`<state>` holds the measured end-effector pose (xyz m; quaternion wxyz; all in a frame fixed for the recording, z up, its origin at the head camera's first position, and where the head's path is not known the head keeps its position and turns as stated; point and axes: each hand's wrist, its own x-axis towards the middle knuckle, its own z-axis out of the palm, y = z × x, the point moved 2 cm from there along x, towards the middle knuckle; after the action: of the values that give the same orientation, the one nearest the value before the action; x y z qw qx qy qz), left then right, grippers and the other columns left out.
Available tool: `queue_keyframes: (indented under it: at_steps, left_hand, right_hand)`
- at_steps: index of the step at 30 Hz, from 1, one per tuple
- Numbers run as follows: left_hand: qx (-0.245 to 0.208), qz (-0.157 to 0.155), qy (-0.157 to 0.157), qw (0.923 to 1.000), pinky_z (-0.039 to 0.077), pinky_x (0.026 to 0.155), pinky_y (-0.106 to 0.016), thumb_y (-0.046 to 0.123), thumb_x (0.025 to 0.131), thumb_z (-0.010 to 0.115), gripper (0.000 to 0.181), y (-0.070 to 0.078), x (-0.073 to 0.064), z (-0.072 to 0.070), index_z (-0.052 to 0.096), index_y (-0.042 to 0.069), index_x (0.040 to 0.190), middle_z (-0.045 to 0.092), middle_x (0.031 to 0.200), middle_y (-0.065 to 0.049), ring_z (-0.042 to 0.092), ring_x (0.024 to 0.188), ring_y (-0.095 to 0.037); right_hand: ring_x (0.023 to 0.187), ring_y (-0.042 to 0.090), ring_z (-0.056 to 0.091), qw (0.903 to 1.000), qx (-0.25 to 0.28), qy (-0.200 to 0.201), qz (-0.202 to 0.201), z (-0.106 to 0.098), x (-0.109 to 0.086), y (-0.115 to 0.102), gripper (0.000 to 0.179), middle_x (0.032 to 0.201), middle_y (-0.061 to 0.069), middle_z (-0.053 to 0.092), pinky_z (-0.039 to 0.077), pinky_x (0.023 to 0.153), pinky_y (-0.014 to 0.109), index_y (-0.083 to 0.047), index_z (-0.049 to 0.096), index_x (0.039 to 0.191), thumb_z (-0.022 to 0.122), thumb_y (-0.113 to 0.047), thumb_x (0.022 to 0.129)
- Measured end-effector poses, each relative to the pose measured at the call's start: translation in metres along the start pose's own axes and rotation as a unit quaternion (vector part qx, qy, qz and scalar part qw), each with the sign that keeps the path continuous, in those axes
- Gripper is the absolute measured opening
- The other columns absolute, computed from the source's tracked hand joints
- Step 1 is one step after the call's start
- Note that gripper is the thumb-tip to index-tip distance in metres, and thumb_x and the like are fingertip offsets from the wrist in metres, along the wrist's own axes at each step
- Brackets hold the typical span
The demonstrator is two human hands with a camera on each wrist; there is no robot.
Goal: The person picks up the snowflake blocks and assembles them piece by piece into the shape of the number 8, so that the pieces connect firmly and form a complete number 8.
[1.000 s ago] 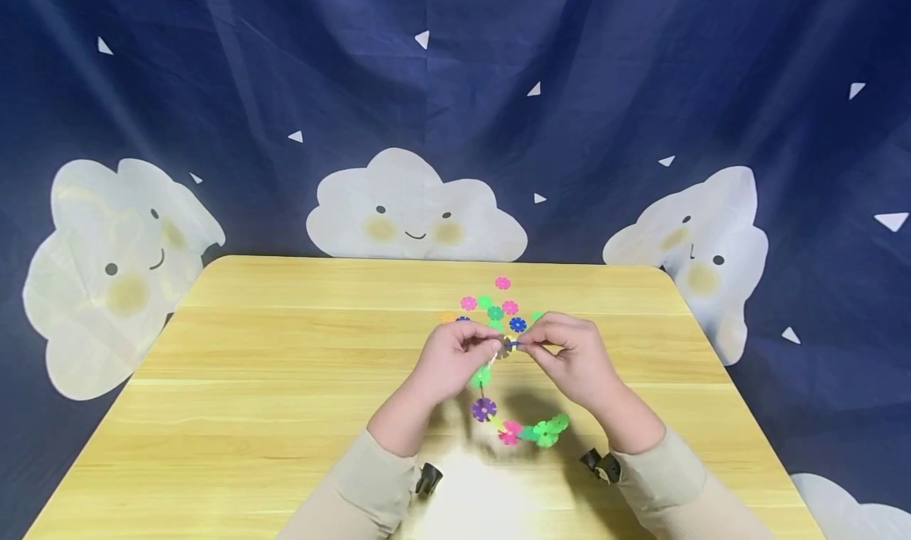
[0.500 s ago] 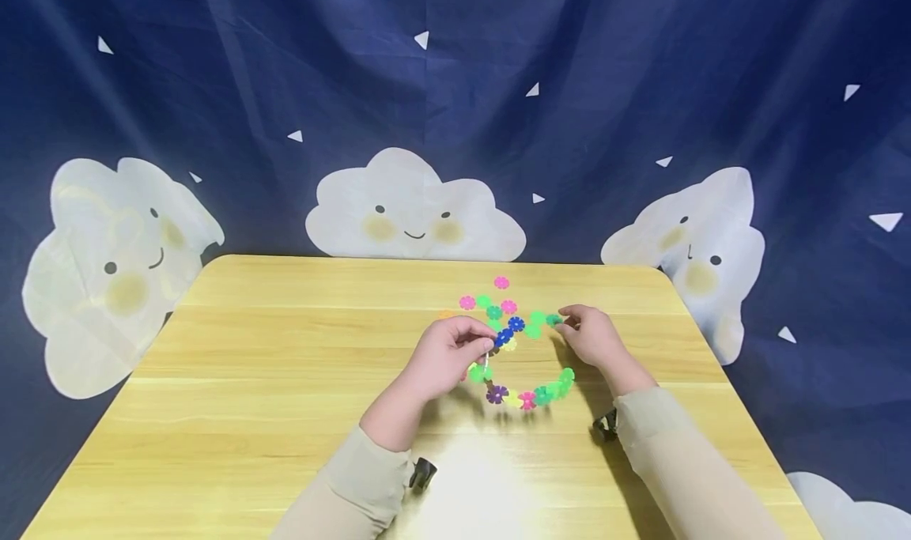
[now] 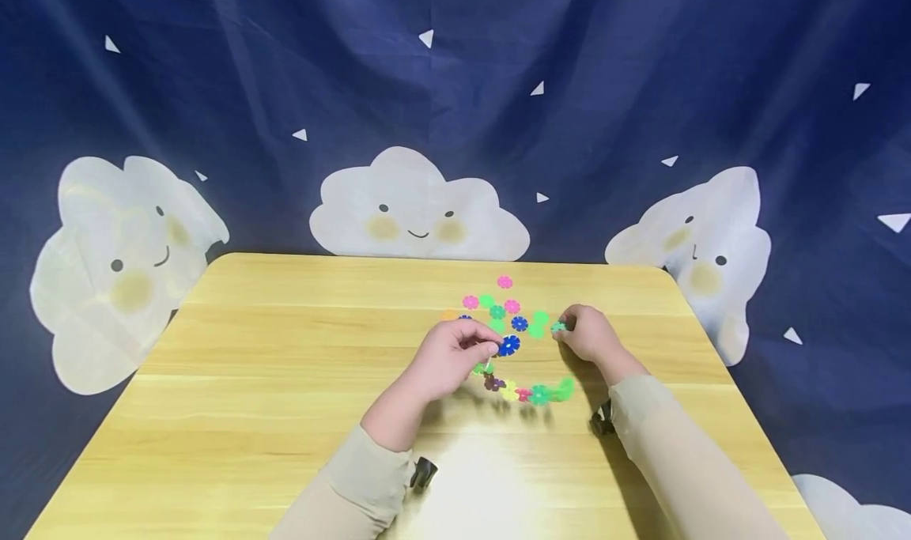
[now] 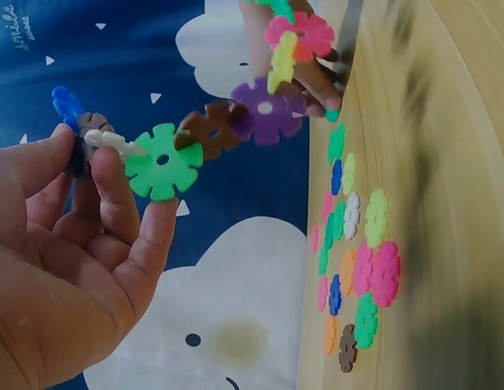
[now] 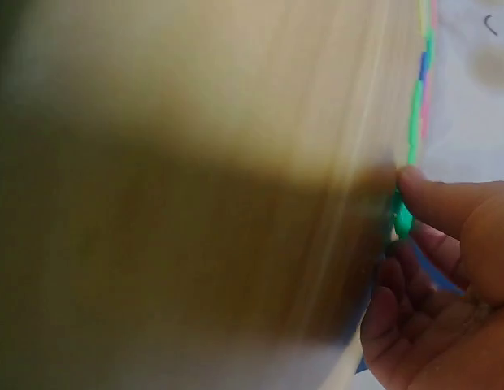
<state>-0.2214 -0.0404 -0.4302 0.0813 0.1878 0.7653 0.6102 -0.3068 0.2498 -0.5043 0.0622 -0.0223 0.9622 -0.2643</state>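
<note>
My left hand [image 3: 450,358] pinches one end of a chain of interlocking flower-shaped plastic discs, near a blue disc [image 3: 508,345]. In the left wrist view, a dark disc sits at the thumb, followed by a white disc [image 4: 110,141], a green disc [image 4: 163,161], a brown disc [image 4: 211,130] and a purple disc [image 4: 268,111]. The rest of the chain curves above the table toward the right and ends in green. My right hand [image 3: 594,336] pinches a single teal-green disc [image 5: 403,215] between thumb and fingers, close to the tabletop.
Loose flower discs lie scattered beyond my hands on the wooden table [image 3: 285,413], among them a pink disc [image 3: 504,282], a blue one [image 3: 519,323] and a light green one [image 3: 540,318]. A dark blue curtain [image 3: 455,113] with clouds hangs behind the table's far edge.
My right hand has left the chain's blue end, moved right to the loose discs and taken hold of a teal-green one. My left hand keeps the chain, whose free part has swung.
</note>
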Motion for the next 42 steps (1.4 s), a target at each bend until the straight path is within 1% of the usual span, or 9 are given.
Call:
queue_keyframes:
  at_steps: [4,7,12,19,24,29,33,39,42]
  left_hand:
    - [-0.004,-0.011,0.008,0.9999,0.042,0.052,-0.022,0.007,0.101,0.072,0.011,-0.001,0.0,0.0,0.081,0.005,0.107,0.07,0.087,-0.004,0.048,0.052,-0.011]
    - [-0.004,-0.015,0.013,0.9998,0.041,0.051,-0.022,0.007,0.1,0.073,0.011,-0.001,0.0,0.0,0.082,0.006,0.106,0.07,0.086,-0.001,0.048,0.052,-0.011]
    - [0.005,-0.017,0.02,0.9996,0.042,0.051,-0.023,0.007,0.1,0.073,0.011,-0.001,0.001,0.0,0.082,0.006,0.107,0.07,0.086,-0.001,0.05,0.052,-0.012]
    - [0.011,-0.025,0.037,0.9989,0.046,0.052,-0.024,0.008,0.101,0.071,0.012,-0.005,0.0,0.0,0.08,0.006,0.108,0.07,0.09,-0.006,0.052,0.052,-0.012]
    - [0.018,-0.023,0.053,0.9982,0.051,0.052,-0.026,0.01,0.102,0.07,0.011,-0.008,0.001,0.0,0.08,0.007,0.107,0.073,0.096,-0.005,0.054,0.052,-0.012]
    - [0.024,-0.013,0.057,0.998,0.052,0.054,-0.027,0.011,0.102,0.071,0.011,-0.008,0.002,0.0,0.081,0.007,0.106,0.073,0.095,-0.004,0.056,0.057,-0.013]
    - [0.018,-0.017,0.054,0.9982,0.05,0.052,-0.026,0.01,0.102,0.071,0.011,-0.006,0.001,0.001,0.08,0.006,0.107,0.072,0.093,-0.004,0.053,0.051,-0.013]
    - [0.007,-0.024,0.05,0.9984,0.043,0.049,-0.023,0.009,0.102,0.071,0.011,-0.004,0.001,0.002,0.08,0.005,0.107,0.072,0.091,-0.005,0.05,0.049,-0.012]
    - [0.019,-0.019,0.053,0.9982,0.047,0.053,-0.023,0.008,0.101,0.072,0.01,-0.004,0.001,0.002,0.081,0.005,0.105,0.074,0.091,-0.003,0.057,0.06,-0.011]
  right_hand:
    - [0.089,0.029,0.063,0.9995,0.023,-0.001,-0.022,-0.006,-0.012,-0.004,0.013,0.096,0.01,0.069,0.054,0.084,0.048,-0.003,0.07,0.099,0.08,-0.01,0.095]
    - [0.082,0.023,0.06,0.9981,0.043,0.002,-0.043,-0.011,-0.023,-0.01,0.008,0.088,0.005,0.068,0.052,0.077,0.042,-0.005,0.072,0.092,0.079,-0.005,0.095]
    - [0.079,0.018,0.062,0.9931,0.078,0.013,-0.087,-0.023,-0.042,-0.029,0.003,0.085,0.003,0.071,0.053,0.072,0.034,-0.002,0.077,0.094,0.08,-0.003,0.093]
    - [0.076,0.014,0.065,0.9795,0.126,0.022,-0.156,-0.043,-0.069,-0.07,0.005,0.084,0.0,0.074,0.056,0.069,0.028,-0.003,0.08,0.093,0.083,-0.001,0.089]
    - [0.069,0.012,0.06,0.9642,0.17,0.037,-0.2,-0.05,-0.084,-0.095,0.007,0.081,0.0,0.072,0.053,0.062,0.026,-0.003,0.08,0.093,0.083,0.001,0.089]
    - [0.068,0.01,0.061,0.9464,0.198,0.067,-0.246,-0.05,-0.09,-0.107,0.011,0.085,0.002,0.074,0.054,0.061,0.023,-0.005,0.081,0.092,0.084,0.004,0.087]
    - [0.068,0.01,0.062,0.9343,0.208,0.088,-0.276,-0.05,-0.09,-0.111,0.014,0.086,0.003,0.074,0.055,0.061,0.022,-0.004,0.081,0.092,0.084,0.008,0.086]
    - [0.07,0.011,0.064,0.9296,0.203,0.09,-0.294,-0.049,-0.091,-0.114,0.015,0.085,0.002,0.074,0.056,0.063,0.023,-0.005,0.081,0.091,0.084,0.009,0.085]
    - [0.071,0.012,0.066,0.9278,0.194,0.091,-0.305,-0.048,-0.092,-0.116,0.016,0.085,0.001,0.074,0.058,0.065,0.023,-0.005,0.082,0.091,0.084,0.009,0.085]
